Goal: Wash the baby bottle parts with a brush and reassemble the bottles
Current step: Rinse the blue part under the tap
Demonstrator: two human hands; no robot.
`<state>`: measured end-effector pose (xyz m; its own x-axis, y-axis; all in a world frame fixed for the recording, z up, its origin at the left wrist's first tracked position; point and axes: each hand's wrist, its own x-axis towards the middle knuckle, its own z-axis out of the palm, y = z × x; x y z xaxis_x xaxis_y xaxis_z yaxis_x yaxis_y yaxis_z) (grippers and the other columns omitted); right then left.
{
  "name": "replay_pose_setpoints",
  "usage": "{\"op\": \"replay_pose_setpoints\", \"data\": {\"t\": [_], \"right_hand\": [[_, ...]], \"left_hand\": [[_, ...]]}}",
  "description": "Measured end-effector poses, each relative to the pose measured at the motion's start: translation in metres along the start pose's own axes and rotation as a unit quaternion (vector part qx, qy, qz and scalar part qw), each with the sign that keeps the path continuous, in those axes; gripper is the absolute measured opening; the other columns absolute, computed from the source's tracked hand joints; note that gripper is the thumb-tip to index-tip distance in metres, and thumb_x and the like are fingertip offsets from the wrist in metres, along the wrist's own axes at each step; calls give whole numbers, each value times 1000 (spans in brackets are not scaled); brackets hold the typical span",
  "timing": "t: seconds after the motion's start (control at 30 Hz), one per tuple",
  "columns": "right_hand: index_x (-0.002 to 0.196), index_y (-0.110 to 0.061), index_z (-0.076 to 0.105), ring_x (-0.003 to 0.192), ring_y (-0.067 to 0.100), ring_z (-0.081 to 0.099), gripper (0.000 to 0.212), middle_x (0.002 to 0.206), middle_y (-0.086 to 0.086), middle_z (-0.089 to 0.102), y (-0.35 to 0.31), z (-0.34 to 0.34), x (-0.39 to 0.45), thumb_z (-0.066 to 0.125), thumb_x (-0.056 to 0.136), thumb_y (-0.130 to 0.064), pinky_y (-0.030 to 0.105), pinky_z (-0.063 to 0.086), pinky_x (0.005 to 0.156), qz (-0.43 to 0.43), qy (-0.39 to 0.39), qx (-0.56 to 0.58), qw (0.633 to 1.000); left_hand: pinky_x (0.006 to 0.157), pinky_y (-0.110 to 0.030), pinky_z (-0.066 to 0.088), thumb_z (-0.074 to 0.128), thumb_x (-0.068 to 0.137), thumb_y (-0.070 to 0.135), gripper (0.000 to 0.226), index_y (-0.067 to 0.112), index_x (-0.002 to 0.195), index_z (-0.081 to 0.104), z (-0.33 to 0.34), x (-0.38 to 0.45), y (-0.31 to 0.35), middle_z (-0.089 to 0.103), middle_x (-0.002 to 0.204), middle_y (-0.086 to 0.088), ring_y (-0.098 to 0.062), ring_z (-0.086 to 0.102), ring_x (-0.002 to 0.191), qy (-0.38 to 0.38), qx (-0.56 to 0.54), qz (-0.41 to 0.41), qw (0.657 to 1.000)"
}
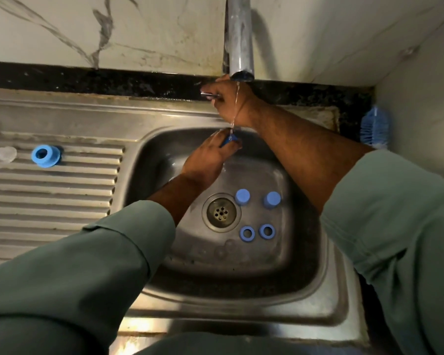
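Now: right hand gripping tap lever at sink back edge. Left hand pinching blue bottle part under water stream. Blue caps, rings near drain; brush at worktop's right corner.

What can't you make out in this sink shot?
- Blue part: mostly hidden by the left hand, head view; its type is unclear.
- Tap lever: largely covered by the right hand.
- Clear pieces in the sink: too faint to identify.
- Brush: handle hidden.
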<state>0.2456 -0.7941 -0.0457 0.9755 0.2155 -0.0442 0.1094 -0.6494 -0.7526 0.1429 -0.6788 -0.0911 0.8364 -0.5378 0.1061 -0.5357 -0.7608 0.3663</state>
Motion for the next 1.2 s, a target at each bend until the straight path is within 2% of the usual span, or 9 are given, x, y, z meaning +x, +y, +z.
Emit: {"op": "replay_pose_setpoints", "data": {"t": [0.07,0.17,0.33,0.43,0.57,0.83,1.03,1.13,1.2], "right_hand": [[119,-1,61,111,21,59,29,119,16,62,-5,-12,-1,56,91,-3,14,39,99,35,-11,81,996],[99,-13,63,89,9,64,17,88,-6,69,-1,-32,-21,58,89,0,28,51,94,79,5,265,961],[125,-10,55,92,-5,59,38,120,0,63,-4,-30,-54,49,91,7,8,46,72,103,50,326,938],[122,-6,60,93,7,59,29,112,4,65,-2,-18,-76,56,93,-6,18,49,82,151,149,290,933],[112,-4,66,108,26,61,24,112,14,67,21,8,-119,62,89,-5,33,45,101,190,107,129,967],[115,-6,66,110,23,60,26,117,10,66,-11,18,-146,61,89,-7,20,39,91,95,5,9,995],[109,-2,68,103,26,63,22,112,14,68,-72,52,-121,60,89,-4,27,47,90,10,-48,11,999],[102,-3,71,94,29,66,18,102,16,71,-97,82,-107,62,87,-4,43,51,91,-2,-61,25,998],[104,-7,71,95,24,66,20,103,11,71,-112,103,-96,63,86,-7,42,50,93,1,-76,24,997]], "left_hand": [[99,-47,49,67,88,6,49,11,135,55,-1,-1,-3,45,143,-24,-42,51,124,-6,17,4,1000],[104,-44,46,64,92,14,52,16,142,49,-6,-2,-3,43,146,-18,-37,50,126,-21,-5,-32,999],[94,-40,51,70,88,18,55,14,140,52,-38,-9,6,54,132,-15,-31,57,114,81,-67,-59,993],[97,-30,46,71,86,13,57,12,139,51,-53,-17,14,52,133,-14,-23,53,117,172,-112,-94,974],[101,-37,46,78,80,23,57,19,132,55,-43,-38,16,56,132,-9,-25,55,118,-151,-31,-197,968],[95,-42,48,75,82,28,57,22,133,50,-88,-84,13,52,134,-6,-28,56,117,-47,6,-196,979],[86,-45,47,70,79,10,45,15,121,54,-148,-115,-52,55,116,-16,-38,57,104,-3,7,-248,969],[88,-45,45,69,79,7,51,16,127,54,-168,-127,-94,54,117,-16,-39,55,106,-1,38,-267,963],[93,-44,43,69,82,9,55,19,133,54,-176,-132,-120,51,123,-15,-36,52,111,-30,43,-267,962]]}}
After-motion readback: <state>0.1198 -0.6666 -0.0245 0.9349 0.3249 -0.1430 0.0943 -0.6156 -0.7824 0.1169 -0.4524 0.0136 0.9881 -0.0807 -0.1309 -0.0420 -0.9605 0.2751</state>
